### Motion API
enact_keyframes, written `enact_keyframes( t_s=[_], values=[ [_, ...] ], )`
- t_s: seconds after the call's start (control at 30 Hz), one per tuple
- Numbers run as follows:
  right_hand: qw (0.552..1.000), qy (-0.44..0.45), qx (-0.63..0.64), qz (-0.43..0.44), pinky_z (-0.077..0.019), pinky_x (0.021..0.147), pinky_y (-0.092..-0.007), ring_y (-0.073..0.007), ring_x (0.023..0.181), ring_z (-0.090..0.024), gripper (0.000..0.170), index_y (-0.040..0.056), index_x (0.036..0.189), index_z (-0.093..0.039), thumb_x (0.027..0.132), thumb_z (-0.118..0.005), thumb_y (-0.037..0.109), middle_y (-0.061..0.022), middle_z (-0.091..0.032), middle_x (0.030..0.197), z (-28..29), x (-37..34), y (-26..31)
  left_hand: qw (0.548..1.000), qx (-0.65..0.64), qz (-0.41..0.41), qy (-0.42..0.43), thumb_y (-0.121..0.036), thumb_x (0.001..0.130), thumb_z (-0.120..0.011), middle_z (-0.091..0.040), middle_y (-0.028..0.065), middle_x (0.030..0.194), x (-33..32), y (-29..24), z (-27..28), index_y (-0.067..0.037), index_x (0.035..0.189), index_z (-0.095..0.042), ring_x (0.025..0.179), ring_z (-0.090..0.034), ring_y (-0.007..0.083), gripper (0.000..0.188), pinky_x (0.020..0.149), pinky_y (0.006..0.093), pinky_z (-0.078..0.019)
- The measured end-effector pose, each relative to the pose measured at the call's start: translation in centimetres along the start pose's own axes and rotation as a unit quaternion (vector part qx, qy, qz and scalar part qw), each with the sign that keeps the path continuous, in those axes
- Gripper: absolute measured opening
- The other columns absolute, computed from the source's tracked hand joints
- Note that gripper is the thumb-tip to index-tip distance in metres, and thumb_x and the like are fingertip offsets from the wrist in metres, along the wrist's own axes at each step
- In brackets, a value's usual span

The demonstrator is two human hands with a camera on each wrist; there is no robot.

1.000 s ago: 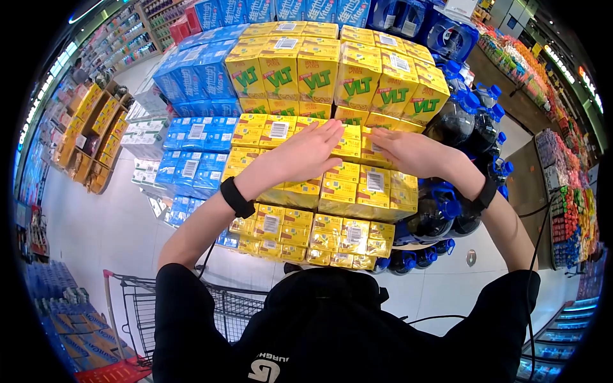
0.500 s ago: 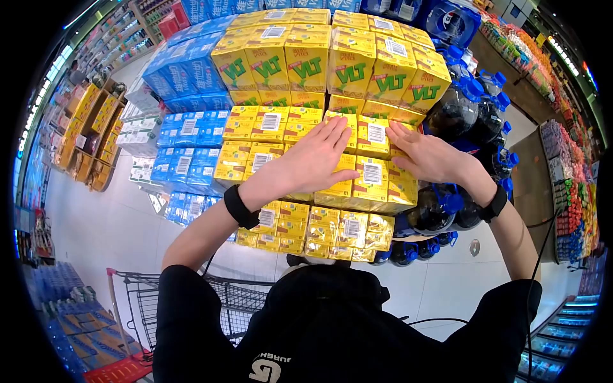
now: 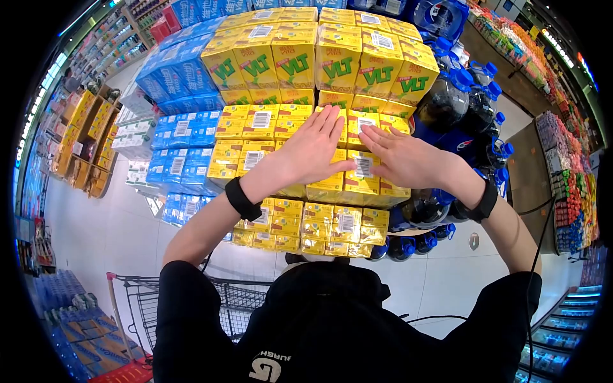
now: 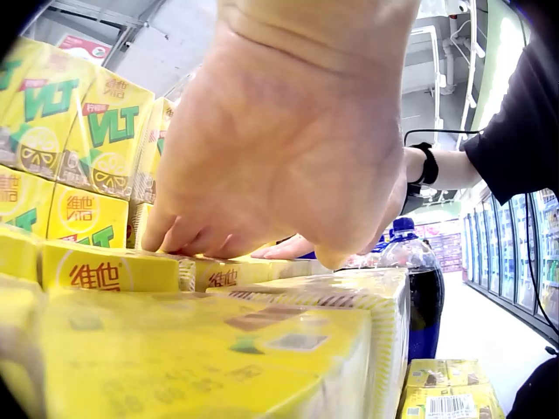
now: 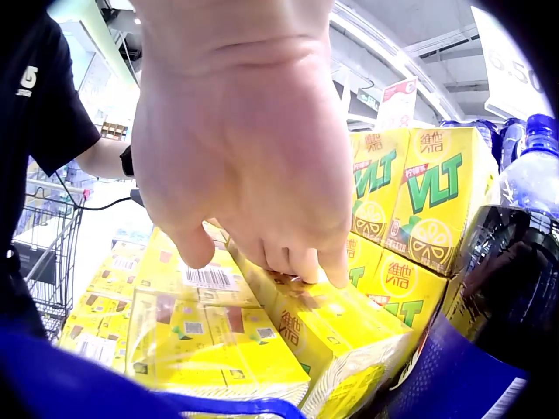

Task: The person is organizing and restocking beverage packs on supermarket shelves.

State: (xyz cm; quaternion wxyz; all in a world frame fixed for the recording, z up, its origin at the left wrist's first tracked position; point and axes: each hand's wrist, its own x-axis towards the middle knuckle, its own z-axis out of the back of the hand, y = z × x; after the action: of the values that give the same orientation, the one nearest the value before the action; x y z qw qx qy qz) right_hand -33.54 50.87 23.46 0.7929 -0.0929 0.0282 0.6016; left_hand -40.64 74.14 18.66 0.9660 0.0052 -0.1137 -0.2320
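On yellow drink packs (image 3: 361,186), you're resting your left hand (image 3: 317,151) and right hand (image 3: 408,157).
Both are lying just apart, fingers extended.

Both are film-wrapped multipacks of yellow 維他 VLT lemon tea cartons, lying flat with barcodes upward. The far multipack (image 3: 352,136) lies under the fingers of the left hand (image 3: 314,153) and right hand (image 3: 414,158), its white barcode just by the right fingertips; red 維他 lettering shows on the side facing the wearer, below the right hand's fingers. The near multipack (image 3: 361,186) sits wearer-side of those fingers, below both thumbs, its barcode between the hands. Its film looks glossy and intact, with brown patches printed on the yellow.
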Motion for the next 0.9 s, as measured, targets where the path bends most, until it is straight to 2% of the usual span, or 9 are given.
enact_keyframes(
  t_s=[0.1,0.2,0.3,0.5,0.6,0.73,0.77,0.87,0.9],
  values=[
    [0.997,0.038,0.06,0.002,-0.0299,0.115,-0.0436,-0.0344,0.138,-0.036,0.062,-0.0071,0.143,-0.03,0.099,-0.045,0.034,-0.0262,-0.034,0.149,1.3,0.4,-0.5,1.0,0.007,-0.001,-0.004,-0.061,0.096,-0.039,-0.03,0.0352,0.147,0.1,-0.1,0.1,0.017,0.139,-0.03,0.141,-0.026,0.043,0.089,0.117,0.0447,-0.0226],
    [0.976,0.153,0.134,-0.074,-0.031,0.114,-0.041,-0.0348,0.139,-0.035,0.063,-0.0065,0.146,-0.026,0.101,-0.044,0.034,-0.0265,-0.035,0.148,4.7,0.1,0.0,1.0,-0.013,0.008,0.017,-0.06,0.096,-0.04,-0.031,0.035,0.146,-0.5,-0.4,0.6,0.017,0.139,-0.031,0.141,-0.027,0.0418,0.088,0.117,0.0437,-0.0228],
    [0.989,0.135,-0.04,-0.042,-0.0323,0.114,-0.0413,-0.0346,0.139,-0.035,0.062,-0.004,0.147,-0.025,0.101,-0.043,0.034,-0.0251,-0.033,0.15,2.5,-2.1,-1.7,0.999,-0.032,0.015,0.004,-0.058,0.096,-0.043,-0.033,0.0348,0.145,-2.1,-1.0,0.8,0.017,0.138,-0.032,0.14,-0.029,0.0406,0.086,0.117,0.0428,-0.0236],
    [0.985,0.132,0.062,-0.096,-0.0308,0.114,-0.0451,-0.0326,0.14,-0.033,0.06,-0.0037,0.148,-0.024,0.102,-0.041,0.032,-0.023,-0.03,0.152,1.2,-3.5,-3.3,0.998,-0.057,0.004,-0.04,-0.048,0.095,-0.052,-0.033,0.0316,0.146,-3.1,-1.1,0.7,0.015,0.138,-0.033,0.14,-0.03,0.0397,0.079,0.117,0.0425,-0.0257],
    [0.981,0.157,0.049,-0.106,-0.0333,0.113,-0.0442,-0.0334,0.141,-0.032,0.06,-0.0028,0.148,-0.023,0.103,-0.038,0.034,-0.0239,-0.027,0.153,1.8,-2.9,-2.6,0.998,-0.054,0.01,-0.04,-0.045,0.095,-0.054,-0.033,0.0308,0.147,-2.9,-1.2,0.7,0.015,0.139,-0.033,0.14,-0.03,0.0396,0.077,0.116,0.0427,-0.026],
    [0.987,0.124,0.051,-0.086,-0.0331,0.113,-0.0441,-0.0335,0.14,-0.033,0.062,-0.0074,0.145,-0.023,0.103,-0.036,0.036,-0.0254,-0.029,0.152,1.3,-3.9,-3.0,0.996,-0.06,0.047,-0.052,-0.044,0.094,-0.057,-0.034,0.0302,0.147,-3.6,-2.7,0.8,0.014,0.138,-0.035,0.139,-0.032,0.0394,0.076,0.116,0.0437,-0.0266],
    [0.99,0.08,0.067,-0.095,-0.0314,0.114,-0.0441,-0.0342,0.14,-0.034,0.062,-0.0084,0.145,-0.024,0.102,-0.043,0.032,-0.0267,-0.032,0.15,1.1,-4.5,-2.7,0.995,-0.07,0.052,-0.053,-0.045,0.093,-0.058,-0.034,0.03,0.147,-4.0,-3.4,1.1,0.013,0.138,-0.035,0.139,-0.032,0.0392,0.077,0.116,0.0438,-0.0266],
    [0.992,-0.064,-0.077,-0.073,-0.0295,0.115,-0.0442,-0.035,0.139,-0.035,0.065,-0.0074,0.145,-0.026,0.097,-0.054,0.026,-0.0273,-0.033,0.148,2.7,-6.5,1.7,0.991,-0.085,0.079,-0.073,-0.044,0.088,-0.065,-0.034,0.0267,0.149,-5.7,-5.0,1.2,0.01,0.139,-0.036,0.139,-0.033,0.0375,0.079,0.115,0.0455,-0.027],
    [0.993,-0.085,-0.051,-0.063,-0.0287,0.115,-0.0439,-0.0352,0.138,-0.036,0.066,-0.0074,0.144,-0.028,0.094,-0.057,0.024,-0.0272,-0.034,0.148,3.4,-7.0,3.7,0.99,-0.075,0.089,-0.076,-0.044,0.087,-0.067,-0.033,0.0255,0.149,-6.4,-5.2,1.2,0.009,0.139,-0.037,0.139,-0.033,0.0371,0.08,0.115,0.046,-0.0272]
  ],
)
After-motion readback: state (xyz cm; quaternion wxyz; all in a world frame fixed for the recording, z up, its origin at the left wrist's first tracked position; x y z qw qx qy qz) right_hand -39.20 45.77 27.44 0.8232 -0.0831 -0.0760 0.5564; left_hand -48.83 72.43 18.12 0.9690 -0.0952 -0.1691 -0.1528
